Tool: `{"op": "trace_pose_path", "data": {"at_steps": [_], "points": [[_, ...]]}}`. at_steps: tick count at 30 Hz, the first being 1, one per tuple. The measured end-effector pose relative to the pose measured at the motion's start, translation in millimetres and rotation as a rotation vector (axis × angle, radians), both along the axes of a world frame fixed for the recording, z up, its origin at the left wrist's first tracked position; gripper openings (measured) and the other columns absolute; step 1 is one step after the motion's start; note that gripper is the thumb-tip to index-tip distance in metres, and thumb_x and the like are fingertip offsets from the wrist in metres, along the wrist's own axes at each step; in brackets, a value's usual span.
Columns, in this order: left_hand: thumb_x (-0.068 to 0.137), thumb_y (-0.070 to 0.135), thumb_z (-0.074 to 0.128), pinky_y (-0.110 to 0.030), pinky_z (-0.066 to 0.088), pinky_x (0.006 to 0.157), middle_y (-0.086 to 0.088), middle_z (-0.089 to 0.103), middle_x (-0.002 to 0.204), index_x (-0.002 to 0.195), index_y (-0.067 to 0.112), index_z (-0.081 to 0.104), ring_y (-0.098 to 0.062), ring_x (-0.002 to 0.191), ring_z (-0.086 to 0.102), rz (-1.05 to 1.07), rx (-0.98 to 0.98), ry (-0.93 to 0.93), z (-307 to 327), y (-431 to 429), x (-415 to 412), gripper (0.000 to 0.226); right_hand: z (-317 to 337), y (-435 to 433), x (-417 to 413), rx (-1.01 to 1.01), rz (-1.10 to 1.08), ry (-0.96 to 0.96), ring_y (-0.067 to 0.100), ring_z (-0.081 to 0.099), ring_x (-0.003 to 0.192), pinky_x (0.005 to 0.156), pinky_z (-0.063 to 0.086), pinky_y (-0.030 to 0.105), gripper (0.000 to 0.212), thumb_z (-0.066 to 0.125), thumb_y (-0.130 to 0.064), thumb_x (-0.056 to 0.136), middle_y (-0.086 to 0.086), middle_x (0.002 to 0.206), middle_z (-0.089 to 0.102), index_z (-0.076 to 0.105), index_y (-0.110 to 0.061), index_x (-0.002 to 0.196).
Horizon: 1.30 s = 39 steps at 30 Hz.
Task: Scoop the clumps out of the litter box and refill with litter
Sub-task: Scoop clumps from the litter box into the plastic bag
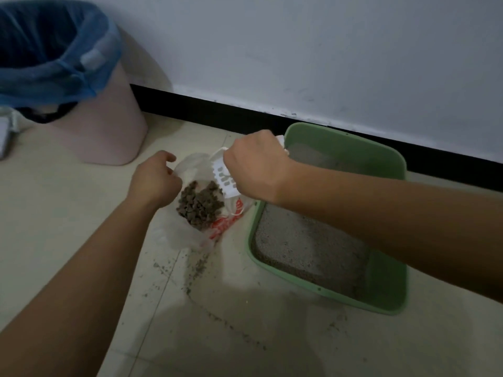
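A green litter box (392,289) with grey litter sits on the floor by the wall at the right. Left of it lies a thin white plastic bag (187,232) with red print, holding a heap of brown clumps (200,204). My right hand (255,165) grips a white slotted scoop (224,179), tilted downward over the bag's mouth just above the clumps. My left hand (155,178) pinches the bag's left rim and holds it open.
A pink bin (106,126) lined with a blue bag stands at the back left. Spilled litter grains (196,268) are scattered on the tiled floor in front of the bag. A black skirting board (217,110) runs along the white wall.
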<state>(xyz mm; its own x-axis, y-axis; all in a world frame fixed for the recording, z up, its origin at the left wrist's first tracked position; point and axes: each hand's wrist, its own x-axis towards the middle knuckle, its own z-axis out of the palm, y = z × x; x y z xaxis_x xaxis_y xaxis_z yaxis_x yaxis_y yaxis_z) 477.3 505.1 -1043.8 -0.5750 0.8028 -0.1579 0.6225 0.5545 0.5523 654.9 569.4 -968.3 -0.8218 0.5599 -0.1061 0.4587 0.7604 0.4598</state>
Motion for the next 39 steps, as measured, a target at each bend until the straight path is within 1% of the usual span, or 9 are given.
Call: {"op": "trace_pose_path", "data": {"at_steps": [5, 10, 12, 15, 19, 25, 30, 35, 39], "points": [[0.085, 0.014, 0.057, -0.032, 0.044, 0.070, -0.001, 0.063, 0.097, 0.130, 0.015, 0.052, -0.022, 0.083, 0.059, 0.029, 0.036, -0.035, -2, 6, 8, 0.046, -2, 23, 32, -0.082, -0.029, 0.153, 0.009, 0.045, 0.048, 0.045, 0.028, 0.022, 0.024, 0.045, -0.028, 0.097, -0.006, 0.061, 0.052, 0.058, -0.019, 0.078], [0.081, 0.022, 0.056, -0.045, 0.045, 0.094, -0.006, 0.051, 0.122, 0.121, 0.018, 0.054, -0.027, 0.108, 0.052, -0.004, 0.282, 0.169, 0, 12, 38, 0.040, -11, 70, 115, -0.131, -0.204, 0.453, 0.013, 0.052, 0.054, 0.051, 0.033, 0.020, 0.038, 0.039, -0.047, 0.101, -0.004, 0.070, 0.062, 0.066, -0.022, 0.106], [0.086, 0.022, 0.053, -0.039, 0.047, 0.086, -0.003, 0.051, 0.114, 0.116, 0.018, 0.055, -0.020, 0.094, 0.055, -0.029, 0.405, 0.156, -1, 15, 62, 0.030, -21, 90, 151, -0.100, -0.327, 0.466, 0.017, 0.056, 0.061, 0.054, 0.035, 0.022, 0.040, 0.039, -0.051, 0.100, -0.002, 0.073, 0.063, 0.065, -0.024, 0.111], [0.097, 0.034, 0.043, -0.034, 0.051, 0.077, -0.001, 0.054, 0.109, 0.119, 0.016, 0.054, -0.014, 0.080, 0.059, -0.108, 0.315, 0.004, -23, 24, 98, 0.031, -39, 109, 192, -0.109, -0.447, 0.368, 0.021, 0.057, 0.067, 0.056, 0.037, 0.026, 0.041, 0.037, -0.052, 0.100, 0.001, 0.078, 0.062, 0.065, -0.024, 0.110], [0.101, 0.044, 0.030, -0.032, 0.036, 0.064, -0.014, 0.058, 0.086, 0.089, 0.011, 0.056, -0.032, 0.079, 0.057, -0.263, 0.117, -0.073, -71, 22, 130, 0.044, -62, 121, 208, -0.129, -0.449, 0.229, 0.021, 0.060, 0.068, 0.062, 0.043, 0.030, 0.042, 0.030, -0.049, 0.101, 0.001, 0.080, 0.064, 0.063, -0.023, 0.094], [0.104, 0.037, 0.029, -0.031, 0.028, 0.060, 0.002, 0.042, 0.068, 0.071, 0.026, 0.038, -0.020, 0.066, 0.044, -0.214, 0.155, -0.104, -82, 8, 153, 0.037, -97, 156, 182, -0.003, -0.243, 0.036, 0.019, 0.057, 0.075, 0.087, 0.040, 0.036, 0.014, 0.056, -0.039, 0.094, -0.002, 0.080, 0.062, 0.062, -0.027, 0.097], [0.103, 0.037, 0.032, -0.033, 0.025, 0.055, 0.005, 0.039, 0.062, 0.066, 0.027, 0.035, -0.014, 0.058, 0.039, -0.170, 0.206, -0.131, -81, 8, 153, 0.039, -101, 199, 162, -0.118, -0.154, 0.097, 0.025, 0.056, 0.103, 0.101, 0.029, 0.040, 0.029, 0.051, -0.043, 0.096, 0.003, 0.105, 0.068, 0.064, -0.030, 0.119], [0.103, 0.036, 0.033, -0.033, 0.023, 0.054, 0.005, 0.040, 0.061, 0.068, 0.025, 0.037, -0.012, 0.057, 0.040, -0.166, 0.224, -0.135, -85, 9, 153, 0.037, -133, 202, 184, -0.451, -0.196, 0.282, 0.021, 0.054, 0.090, 0.104, 0.026, 0.045, 0.018, 0.054, -0.038, 0.097, -0.004, 0.084, 0.062, 0.067, -0.028, 0.106], [0.104, 0.035, 0.034, -0.034, 0.028, 0.054, 0.004, 0.044, 0.061, 0.073, 0.016, 0.045, -0.012, 0.057, 0.043, -0.160, 0.225, -0.149, -85, 9, 154, 0.038, -153, 183, 195, -0.568, -0.237, 0.405, 0.020, 0.053, 0.091, 0.105, 0.029, 0.049, 0.027, 0.055, -0.038, 0.098, -0.007, 0.085, 0.057, 0.066, -0.028, 0.121]]}}
